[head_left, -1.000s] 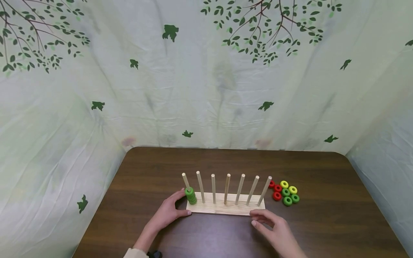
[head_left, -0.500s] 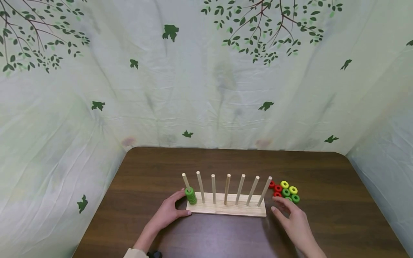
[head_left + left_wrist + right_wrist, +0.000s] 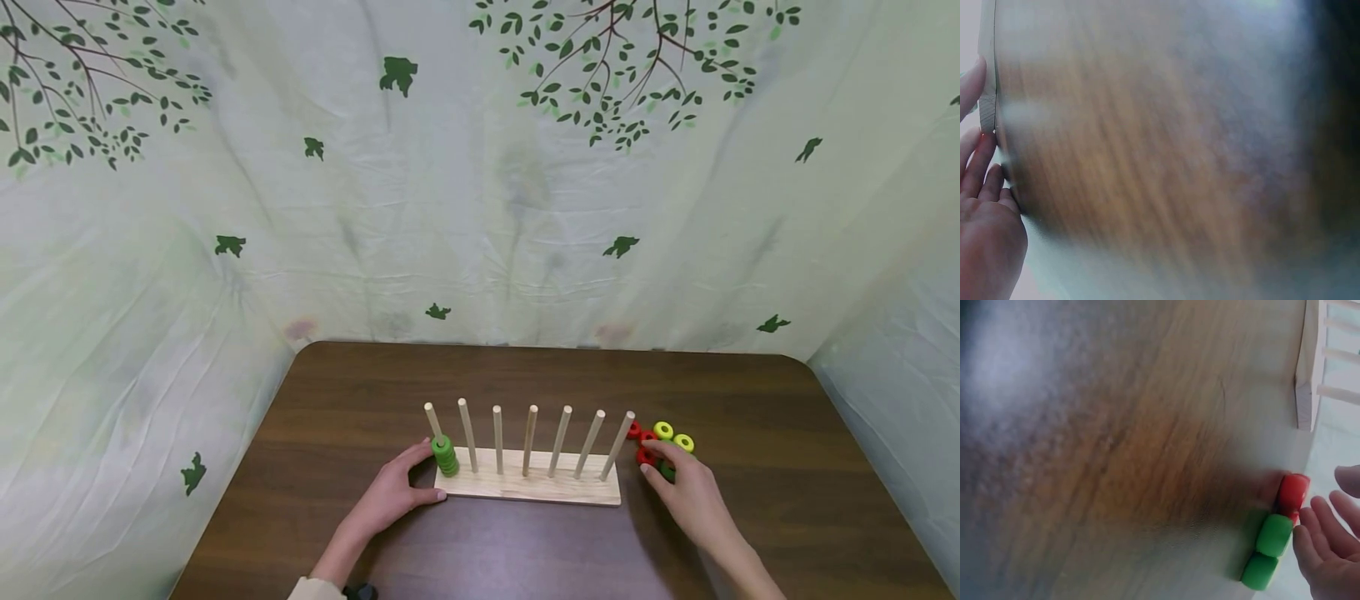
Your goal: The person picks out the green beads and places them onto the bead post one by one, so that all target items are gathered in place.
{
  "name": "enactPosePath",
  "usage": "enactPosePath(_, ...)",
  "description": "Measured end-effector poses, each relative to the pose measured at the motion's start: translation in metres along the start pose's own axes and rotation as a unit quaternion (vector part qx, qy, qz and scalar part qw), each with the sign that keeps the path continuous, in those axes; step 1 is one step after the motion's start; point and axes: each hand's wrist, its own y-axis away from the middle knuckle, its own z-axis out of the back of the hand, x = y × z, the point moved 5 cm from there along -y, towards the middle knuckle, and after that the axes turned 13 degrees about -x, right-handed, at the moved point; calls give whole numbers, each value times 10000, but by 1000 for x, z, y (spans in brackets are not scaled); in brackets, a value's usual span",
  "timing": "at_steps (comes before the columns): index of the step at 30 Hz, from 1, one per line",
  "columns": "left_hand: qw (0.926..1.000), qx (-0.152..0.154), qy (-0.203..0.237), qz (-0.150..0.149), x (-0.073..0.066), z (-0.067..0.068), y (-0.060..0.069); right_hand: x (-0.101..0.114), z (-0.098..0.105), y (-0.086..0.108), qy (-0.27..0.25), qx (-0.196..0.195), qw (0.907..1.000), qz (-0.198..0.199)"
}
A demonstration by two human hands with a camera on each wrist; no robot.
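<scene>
A pale wooden peg board (image 3: 525,487) with a row of upright pegs stands on the table. A stack of green rings (image 3: 445,457) sits on its leftmost peg; the other pegs are bare. My left hand (image 3: 388,493) grips the board's left end, thumb at the front corner and fingers round the side; the left wrist view shows the board's end (image 3: 988,115) between them. My right hand (image 3: 693,500) hovers at the loose rings, fingers slightly bent and nothing visible between them. In the right wrist view, its fingertips are close beside a red ring (image 3: 1294,491) and green rings (image 3: 1274,535).
Loose red rings (image 3: 645,456) and yellow rings (image 3: 663,437) lie right of the board on the brown table (image 3: 360,375); the right hand partly covers the green ones. A pale cloth (image 3: 480,208) printed with leaves hangs behind the table.
My right hand has left the board's front right corner and moved right and forward to the loose rings, now covering some of them. The left hand stays at the board's left end.
</scene>
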Motion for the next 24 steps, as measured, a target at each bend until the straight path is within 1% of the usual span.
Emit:
enactPosePath(6, 10000, 25, 4, -32, 0, 0, 0, -2, -2, -4, 34, 57, 9999, 142)
enactPosePath(12, 10000, 6, -10, 7, 2, -1, -1, -3, -1, -8, -25, 107, 9999, 106)
enactPosePath(16, 10000, -4, -16, -49, 2, -1, -1, -3, 0, -9, -59, 143, 9997, 176)
enactPosePath(20, 10000, -3, 2, -45, 2, -1, -1, -5, 1, -11, -36, 330, 9991, 251)
enactPosePath(24, 10000, -7, 9, -33, 3, -1, -1, -9, 0, -14, 85, 642, 9975, 272)
